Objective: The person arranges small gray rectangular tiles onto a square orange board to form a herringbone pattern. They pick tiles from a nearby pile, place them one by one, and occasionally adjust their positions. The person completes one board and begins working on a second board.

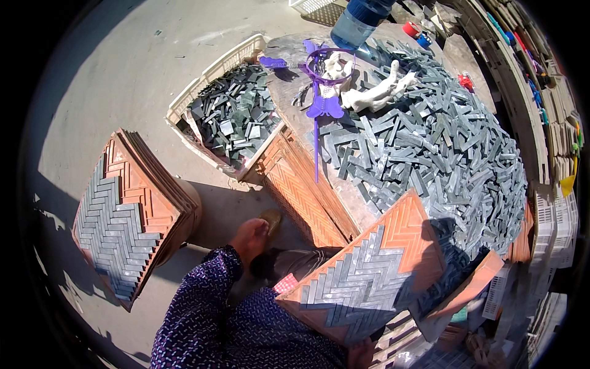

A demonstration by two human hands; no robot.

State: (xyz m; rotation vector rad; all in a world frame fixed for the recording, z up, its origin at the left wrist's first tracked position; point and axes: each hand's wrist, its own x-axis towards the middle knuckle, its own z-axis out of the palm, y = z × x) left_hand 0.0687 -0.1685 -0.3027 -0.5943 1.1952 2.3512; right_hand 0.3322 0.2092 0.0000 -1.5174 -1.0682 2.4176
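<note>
right hand (pixel 361 353) at lower edge of orange tray (pixel 409 229), grip mostly hidden, can't tell; left hand (pixel 250 240) apart, grip unclear.

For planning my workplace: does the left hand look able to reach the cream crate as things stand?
Probably yes: between the left hand and the cream crate, nothing visible blocks the way, though distance is uncertain.

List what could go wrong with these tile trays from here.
1. The left hand is off the nearest part-filled tray, so a bump might shift its gray strips.
2. At left, the tray stack has corners jutting past its round support; a knock might tip it.
</note>
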